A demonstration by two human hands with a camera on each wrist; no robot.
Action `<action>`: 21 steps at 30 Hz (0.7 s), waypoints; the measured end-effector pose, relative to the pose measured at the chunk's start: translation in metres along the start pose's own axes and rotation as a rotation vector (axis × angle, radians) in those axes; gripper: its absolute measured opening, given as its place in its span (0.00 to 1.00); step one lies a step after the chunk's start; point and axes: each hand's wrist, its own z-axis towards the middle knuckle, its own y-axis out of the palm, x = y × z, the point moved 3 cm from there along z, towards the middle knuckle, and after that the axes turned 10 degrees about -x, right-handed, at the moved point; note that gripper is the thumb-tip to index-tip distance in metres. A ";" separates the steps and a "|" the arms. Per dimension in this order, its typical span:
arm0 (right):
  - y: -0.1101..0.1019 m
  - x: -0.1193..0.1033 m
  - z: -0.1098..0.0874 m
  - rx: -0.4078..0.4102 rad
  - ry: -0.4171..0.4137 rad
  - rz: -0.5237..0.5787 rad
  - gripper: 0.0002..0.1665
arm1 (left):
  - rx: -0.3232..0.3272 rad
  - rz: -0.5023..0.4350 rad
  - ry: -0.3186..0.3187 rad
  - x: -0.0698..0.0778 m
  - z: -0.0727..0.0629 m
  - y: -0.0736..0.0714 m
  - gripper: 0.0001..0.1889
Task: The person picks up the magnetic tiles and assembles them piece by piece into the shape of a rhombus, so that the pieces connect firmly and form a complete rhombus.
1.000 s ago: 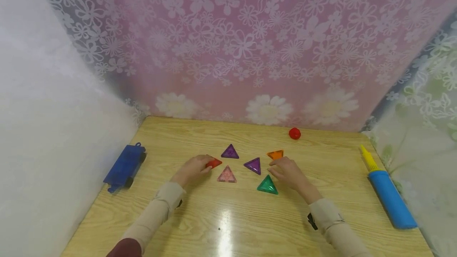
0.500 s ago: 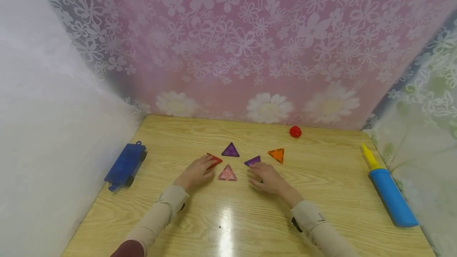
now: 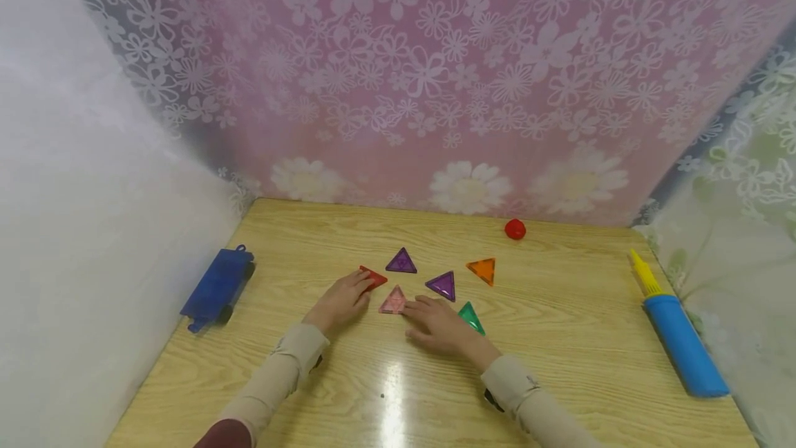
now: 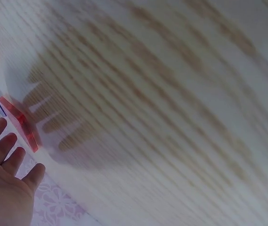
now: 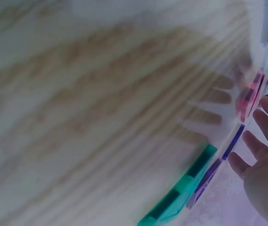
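"Looking at the left hand (image 3: 338,301), how does it lie?"

"Back upward, it reaches inward, fingers loosely spread beside the red triangle (image 3: 376,278); they grip nothing, but whether they touch it, I cannot tell."

"And the right hand (image 3: 443,325)?"

"It stretches leftward over the tabletop (image 3: 560,296), fingers relaxed, slightly apart, also holding nothing. Their tips are at the right corner of the pink triangle (image 3: 392,303). Near its wrist lies the green triangle (image 3: 472,319), partly hidden."

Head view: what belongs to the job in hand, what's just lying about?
Likely the job:
red triangle at left grip
pink triangle at right grip
farther purple triangle
nearer purple triangle
orange triangle
green triangle

Probably lying about, untouched:
blue wheeled toy
red round thing
blue-and-yellow pump
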 end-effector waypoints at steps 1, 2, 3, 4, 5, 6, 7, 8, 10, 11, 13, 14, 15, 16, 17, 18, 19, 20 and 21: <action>0.002 0.000 0.000 -0.006 0.008 0.000 0.30 | 0.002 0.015 0.007 0.000 0.000 0.000 0.22; 0.003 0.000 0.000 -0.013 0.015 0.003 0.30 | 0.003 0.032 0.016 0.000 0.000 0.000 0.22; 0.004 -0.001 -0.001 -0.018 0.020 0.004 0.31 | 0.002 0.042 0.018 0.000 0.000 0.001 0.22; 0.005 0.000 -0.001 -0.022 0.025 -0.001 0.31 | 0.003 0.055 0.025 0.000 0.000 0.001 0.21; 0.006 0.000 -0.001 -0.025 0.027 -0.010 0.31 | 0.001 0.058 0.022 0.000 0.000 0.001 0.21; 0.007 0.000 -0.001 -0.027 0.027 -0.015 0.32 | -0.005 0.062 0.017 0.000 0.000 0.002 0.21; 0.007 0.000 -0.001 -0.026 0.026 -0.021 0.32 | -0.010 0.064 0.012 0.000 0.000 0.002 0.21; 0.007 0.000 -0.001 -0.026 0.024 -0.025 0.32 | -0.008 0.052 0.004 0.000 -0.001 0.002 0.21; 0.007 0.000 -0.002 -0.025 0.020 -0.031 0.32 | -0.009 0.041 -0.014 0.000 -0.002 0.003 0.21; 0.007 0.000 -0.002 -0.023 0.017 -0.031 0.32 | -0.006 0.034 -0.018 0.001 -0.003 0.003 0.21; 0.007 0.000 -0.003 -0.022 0.013 -0.032 0.31 | -0.005 0.047 -0.011 0.002 -0.005 0.003 0.20; 0.008 0.000 -0.004 -0.025 0.012 -0.032 0.31 | -0.006 0.057 -0.007 0.002 -0.006 0.004 0.20; 0.008 0.000 -0.005 -0.028 0.012 -0.030 0.32 | -0.007 0.059 -0.003 0.003 -0.007 0.004 0.20; 0.008 0.000 -0.006 -0.030 0.011 -0.029 0.31 | -0.006 0.067 0.005 0.003 -0.008 0.004 0.20; 0.009 0.000 -0.006 -0.031 0.010 -0.027 0.31 | -0.003 0.071 0.012 0.004 -0.009 0.005 0.20; 0.009 0.000 -0.007 -0.033 0.009 -0.026 0.31 | -0.005 0.078 0.012 0.004 -0.010 0.005 0.20; 0.009 0.000 -0.008 -0.037 0.011 -0.027 0.31 | -0.003 0.075 0.009 0.004 -0.011 0.006 0.20; 0.009 -0.001 -0.009 -0.036 0.008 -0.026 0.31 | 0.002 0.075 0.012 0.004 -0.011 0.006 0.20; 0.008 -0.001 -0.009 -0.037 0.007 -0.026 0.31 | 0.007 0.072 0.012 0.005 -0.012 0.007 0.20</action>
